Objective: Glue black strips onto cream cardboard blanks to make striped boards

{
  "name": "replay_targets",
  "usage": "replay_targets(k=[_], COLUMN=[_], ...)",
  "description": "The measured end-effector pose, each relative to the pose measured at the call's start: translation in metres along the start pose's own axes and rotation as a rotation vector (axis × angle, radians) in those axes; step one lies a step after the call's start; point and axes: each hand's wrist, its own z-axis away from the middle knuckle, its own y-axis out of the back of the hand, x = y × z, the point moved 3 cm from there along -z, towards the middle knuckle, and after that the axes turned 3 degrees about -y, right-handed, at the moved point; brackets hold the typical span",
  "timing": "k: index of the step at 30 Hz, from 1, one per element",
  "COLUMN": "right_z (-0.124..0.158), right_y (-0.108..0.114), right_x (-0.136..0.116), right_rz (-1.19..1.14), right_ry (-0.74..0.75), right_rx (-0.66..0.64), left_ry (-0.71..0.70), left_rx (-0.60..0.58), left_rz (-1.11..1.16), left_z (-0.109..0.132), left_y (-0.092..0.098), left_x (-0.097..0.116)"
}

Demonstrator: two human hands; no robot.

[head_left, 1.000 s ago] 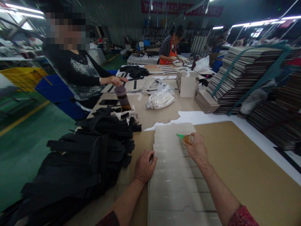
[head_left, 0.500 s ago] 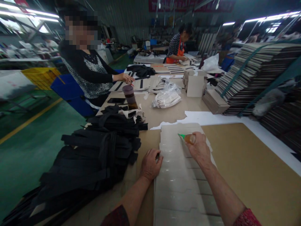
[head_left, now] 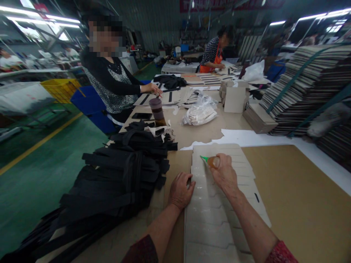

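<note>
Overlapping grey cardboard pieces point(head_left: 210, 215) lie in a long row in front of me, with shiny wet-looking streaks along their left part. My right hand point(head_left: 225, 175) is closed round a small squeeze bottle point(head_left: 214, 162) of amber liquid, probably glue. Its green nozzle point(head_left: 203, 158) points left, at or just above the far pieces; contact cannot be made out. At the row's left edge rests my left hand point(head_left: 181, 190), thumb apart from the fingers and nothing visible in it. Left of it is a heap of black strips point(head_left: 117, 175).
A brown board point(head_left: 296, 182) lies to the right. Strapped stacks of board point(head_left: 298, 84) rise at the back right. Further off are a plastic bag point(head_left: 201, 111), a cup point(head_left: 157, 111) and a phone point(head_left: 142, 116). Two co-workers stand at the table's far part.
My right hand has carried the bottle leftward across the cardboard. My left hand stays at the row's edge. The camera view has turned slightly left.
</note>
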Motion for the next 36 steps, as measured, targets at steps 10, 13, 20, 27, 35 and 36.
replay_targets(k=[10, 13, 20, 27, 35, 36], right_z=[0.002, 0.005, 0.006, -0.006, -0.017, -0.017], right_y=[-0.012, -0.016, -0.009, -0.014, -0.025, -0.025], right_x=[-0.015, -0.025, 0.0, 0.004, -0.022, -0.023], right_rz=[-0.035, -0.028, -0.023, -0.151, -0.055, -0.044], right_ry=[0.04, 0.086, -0.02, -0.044, -0.009, 0.004], right_rx=[0.013, 0.013, 0.059, 0.105, 0.058, 0.054], left_ry=[0.015, 0.022, 0.005, 0.005, 0.018, 0.02], left_rx=[-0.008, -0.008, -0.006, -0.001, -0.009, -0.01], left_rz=[-0.002, -0.005, 0.003, 0.003, 0.003, 0.002], left_z=[0.0, -0.001, 0.001, 0.001, 0.0, 0.0], left_y=[0.001, 0.001, -0.001, 0.0, 0.0, 0.0], left_x=[0.002, 0.002, 0.0, 0.001, 0.001, 0.001])
